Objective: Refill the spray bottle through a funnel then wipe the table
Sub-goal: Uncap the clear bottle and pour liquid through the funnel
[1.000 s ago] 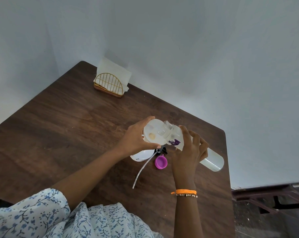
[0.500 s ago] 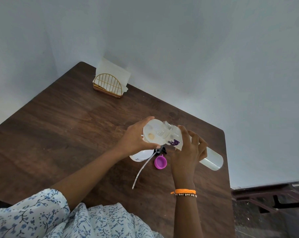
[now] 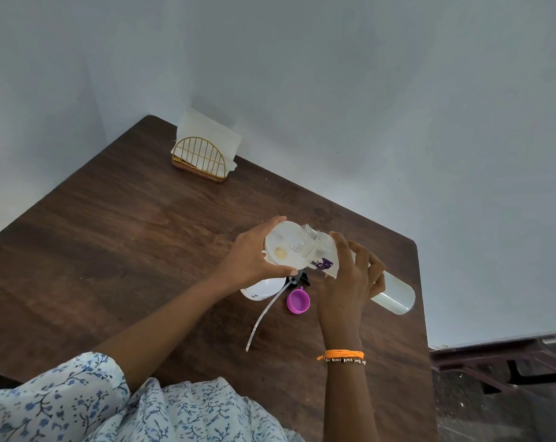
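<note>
Head view: the funnel (image 3: 284, 250), seated on the spray bottle (image 3: 260, 288) on the table (image 3: 111, 250), is gripped by the left hand (image 3: 249, 258); the tilted refill bottle (image 3: 394, 295), clasped in the right hand (image 3: 350, 282), remains unchanged, so pouring is judged ongoing.

Nothing here can be read. The tilted refill bottle (image 3: 359, 269), at about three o'clock from the funnel (image 3: 286, 250), carries a purple printed mark, too small and blurred to make out as letters.
</note>
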`<state>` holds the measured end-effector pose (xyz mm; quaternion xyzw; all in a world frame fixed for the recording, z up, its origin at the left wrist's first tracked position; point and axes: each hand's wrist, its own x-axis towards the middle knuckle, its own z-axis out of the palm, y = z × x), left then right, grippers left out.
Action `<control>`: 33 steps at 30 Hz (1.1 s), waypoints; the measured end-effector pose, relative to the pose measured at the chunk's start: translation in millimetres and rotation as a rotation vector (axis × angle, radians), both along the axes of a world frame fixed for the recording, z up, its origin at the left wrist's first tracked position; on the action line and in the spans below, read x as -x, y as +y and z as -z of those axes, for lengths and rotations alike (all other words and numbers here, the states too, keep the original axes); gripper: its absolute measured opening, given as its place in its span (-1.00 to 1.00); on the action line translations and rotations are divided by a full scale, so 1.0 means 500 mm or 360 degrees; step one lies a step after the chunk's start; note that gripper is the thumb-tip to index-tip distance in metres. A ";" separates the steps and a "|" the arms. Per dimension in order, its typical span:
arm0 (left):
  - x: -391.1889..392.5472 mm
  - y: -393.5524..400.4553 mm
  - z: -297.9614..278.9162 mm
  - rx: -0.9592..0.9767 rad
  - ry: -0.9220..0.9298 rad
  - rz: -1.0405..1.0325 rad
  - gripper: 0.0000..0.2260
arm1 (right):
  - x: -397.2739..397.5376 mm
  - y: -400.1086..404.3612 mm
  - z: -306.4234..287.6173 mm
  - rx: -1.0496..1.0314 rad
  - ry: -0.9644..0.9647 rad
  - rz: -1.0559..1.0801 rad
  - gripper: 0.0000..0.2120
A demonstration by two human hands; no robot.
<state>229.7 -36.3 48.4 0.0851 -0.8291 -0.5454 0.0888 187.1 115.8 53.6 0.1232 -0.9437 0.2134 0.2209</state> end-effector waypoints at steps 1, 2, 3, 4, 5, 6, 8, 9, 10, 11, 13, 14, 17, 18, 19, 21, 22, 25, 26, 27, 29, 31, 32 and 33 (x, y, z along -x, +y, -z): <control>0.000 0.000 0.000 -0.0001 -0.0002 0.0001 -0.26 | 0.000 0.000 0.000 0.0001 0.0002 0.0000 -0.28; 0.001 0.000 0.001 0.0001 -0.0002 0.0002 -0.26 | 0.000 0.001 0.000 -0.0001 0.0004 0.0001 -0.29; 0.001 0.001 0.001 0.0004 -0.0003 0.0002 -0.26 | 0.000 0.001 0.001 -0.0002 0.0004 0.0002 -0.29; 0.002 0.001 0.002 0.0006 -0.0004 0.0000 -0.25 | 0.001 0.002 0.001 -0.0001 0.0003 0.0003 -0.29; 0.002 0.001 0.003 0.0006 -0.0009 -0.0001 -0.25 | 0.002 0.001 0.002 -0.0001 0.0003 0.0004 -0.28; 0.003 0.001 0.004 0.0006 -0.0011 -0.0004 -0.25 | 0.003 0.001 0.003 -0.0005 0.0004 0.0008 -0.28; 0.004 0.002 0.006 0.0006 -0.0020 -0.0007 -0.25 | 0.003 0.000 0.004 -0.0016 0.0013 0.0022 -0.26; 0.005 0.001 0.007 0.0009 -0.0021 -0.0009 -0.24 | 0.003 -0.001 0.004 -0.0017 0.0018 0.0026 -0.25; 0.005 0.001 0.007 0.0013 -0.0021 -0.0010 -0.24 | 0.003 -0.001 0.004 -0.0016 0.0024 0.0027 -0.25; 0.005 0.000 0.007 0.0018 -0.0018 -0.0011 -0.24 | 0.003 -0.001 0.004 -0.0013 0.0030 0.0026 -0.25; 0.005 0.000 0.008 0.0019 -0.0018 -0.0012 -0.24 | 0.003 -0.001 0.003 -0.0008 0.0030 0.0024 -0.25; 0.005 0.000 0.007 0.0015 -0.0021 -0.0012 -0.24 | 0.003 -0.002 0.003 -0.0007 0.0031 0.0027 -0.25; 0.005 0.001 0.008 0.0011 -0.0029 -0.0012 -0.24 | 0.002 -0.002 0.001 -0.0019 0.0029 0.0029 -0.25; 0.005 0.000 0.009 0.0010 -0.0030 -0.0013 -0.24 | 0.001 -0.002 0.000 -0.0024 0.0026 0.0025 -0.26; 0.006 0.000 0.009 0.0010 -0.0033 -0.0011 -0.24 | 0.001 -0.002 -0.001 -0.0025 0.0023 0.0021 -0.27; 0.006 0.000 0.009 0.0008 -0.0040 -0.0009 -0.24 | 0.001 -0.001 -0.003 -0.0028 0.0025 0.0018 -0.26; 0.006 0.000 0.009 0.0007 -0.0041 -0.0007 -0.24 | 0.001 -0.001 -0.003 -0.0036 0.0028 0.0020 -0.25; 0.005 0.000 0.008 -0.0006 -0.0046 -0.0008 -0.24 | 0.001 0.001 -0.001 -0.0040 0.0030 0.0033 -0.25; 0.005 0.000 0.008 -0.0007 -0.0048 -0.0007 -0.23 | 0.001 0.002 -0.001 -0.0033 0.0028 0.0039 -0.25; 0.005 0.000 0.008 -0.0005 -0.0049 -0.0005 -0.23 | 0.002 0.003 -0.001 -0.0030 0.0024 0.0043 -0.24; 0.006 -0.001 0.008 0.0002 -0.0053 -0.0005 -0.23 | 0.002 0.005 0.000 -0.0040 0.0017 0.0043 -0.24; 0.005 -0.001 0.007 0.0002 -0.0046 -0.0003 -0.24 | 0.002 0.004 -0.001 -0.0032 0.0006 0.0041 -0.26; 0.004 -0.001 0.007 0.0000 -0.0045 -0.0003 -0.23 | 0.002 0.004 -0.001 -0.0021 0.0005 0.0045 -0.27; 0.004 -0.001 0.007 -0.0004 -0.0047 -0.0004 -0.23 | 0.002 0.004 -0.002 -0.0016 0.0003 0.0049 -0.28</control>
